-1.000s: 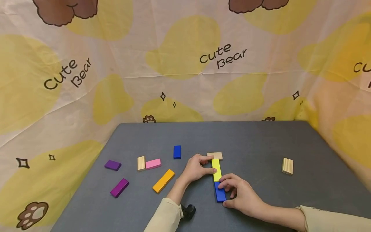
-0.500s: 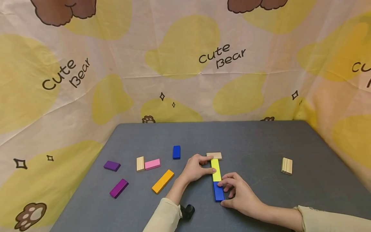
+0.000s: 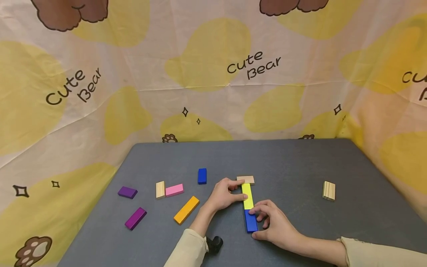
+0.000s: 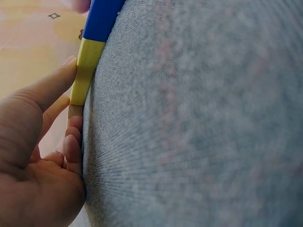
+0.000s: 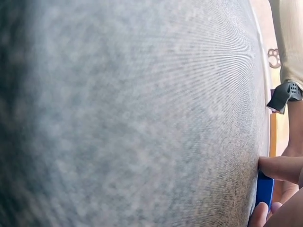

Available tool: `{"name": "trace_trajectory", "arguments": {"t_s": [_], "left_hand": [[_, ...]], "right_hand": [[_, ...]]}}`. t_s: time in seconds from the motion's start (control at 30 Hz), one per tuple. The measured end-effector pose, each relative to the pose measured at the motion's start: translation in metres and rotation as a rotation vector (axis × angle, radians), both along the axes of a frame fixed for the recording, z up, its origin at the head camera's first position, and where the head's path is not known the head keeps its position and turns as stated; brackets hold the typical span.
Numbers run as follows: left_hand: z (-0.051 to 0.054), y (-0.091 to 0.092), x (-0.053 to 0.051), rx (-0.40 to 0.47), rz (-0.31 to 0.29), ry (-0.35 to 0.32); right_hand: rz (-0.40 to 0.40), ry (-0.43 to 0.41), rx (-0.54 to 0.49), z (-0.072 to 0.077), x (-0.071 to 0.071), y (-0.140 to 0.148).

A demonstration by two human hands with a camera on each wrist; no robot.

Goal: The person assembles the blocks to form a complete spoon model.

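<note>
Thumb of L hand (image 3: 222, 194) is laid on yellow blk (image 3: 248, 204); thumb & index are held spread, index tip set at its join w/ beige blk (image 3: 246, 178), which is set crosswise at the far end. Blue blk (image 3: 251, 222) is pinched lengthwise btwn thumb & index of R hand (image 3: 277, 224), just L of that palm, & butted to yellow blk, both laid flat on grey tabletop (image 3: 287, 163). Orange blk (image 3: 186, 210) is seen L of L hand; pink blk (image 3: 174, 190) & striped blk (image 3: 160, 190) farther L, purple blk (image 3: 128, 192) & magenta blk (image 3: 135, 218) farthest. Second blue blk (image 3: 202, 176) is seen beyond L hand, slightly L. Grained blk (image 3: 328, 191) is placed R of & beyond R hand, well apart.
</note>
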State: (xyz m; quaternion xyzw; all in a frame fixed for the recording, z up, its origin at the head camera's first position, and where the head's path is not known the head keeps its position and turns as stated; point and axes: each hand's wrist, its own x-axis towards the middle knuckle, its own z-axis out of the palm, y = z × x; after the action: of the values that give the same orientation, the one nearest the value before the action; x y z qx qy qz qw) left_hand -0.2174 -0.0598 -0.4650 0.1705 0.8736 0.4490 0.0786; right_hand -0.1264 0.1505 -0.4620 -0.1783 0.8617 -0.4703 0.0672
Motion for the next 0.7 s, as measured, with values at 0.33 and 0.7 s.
{"name": "trace_trajectory", "arguments": {"t_s": [0.33,0.7], "left_hand": [[-0.002,0.0,-0.001,0.004,0.0,0.006],[-0.002,0.0,0.0,0.015,-0.003,0.008]], "right_hand": [[0.007,0.027,0.0,0.002,0.004,0.008],[-0.003,0.212,0.027,0.021,-0.009,0.066]]}}
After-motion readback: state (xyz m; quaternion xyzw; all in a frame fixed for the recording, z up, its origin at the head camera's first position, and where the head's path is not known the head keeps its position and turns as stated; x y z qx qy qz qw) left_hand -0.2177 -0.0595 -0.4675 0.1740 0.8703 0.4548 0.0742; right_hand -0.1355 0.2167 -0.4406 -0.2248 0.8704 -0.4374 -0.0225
